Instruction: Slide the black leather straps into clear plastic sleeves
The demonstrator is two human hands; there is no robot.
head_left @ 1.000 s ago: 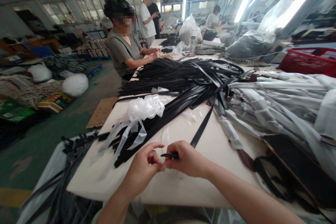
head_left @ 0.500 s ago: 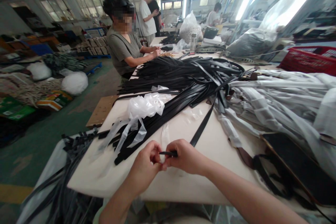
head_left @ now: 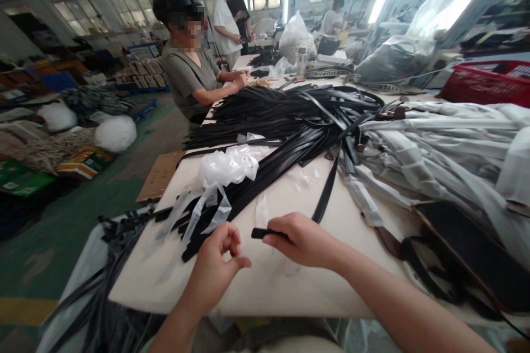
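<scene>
One left hand (head_left: 216, 266) curled above the tabletop (head_left: 265, 292), fingers folded toward the palm, anything inside hidden from view; one right hand (head_left: 304, 241) closed on a short black strap (head_left: 265, 233), its tip poking out toward the left hand, its other end buried in the fingers, its material hard to make out. Beyond, black belts (head_left: 285, 118) heaped in a long pile, partly under crumpled clear plastic film (head_left: 227, 168).

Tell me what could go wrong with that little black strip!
The short black strap piece pinched in the right hand might slip and get lost in the big pile of black belts. The loose plastic wrap could also catch the left hand or tangle with the belts.
</scene>
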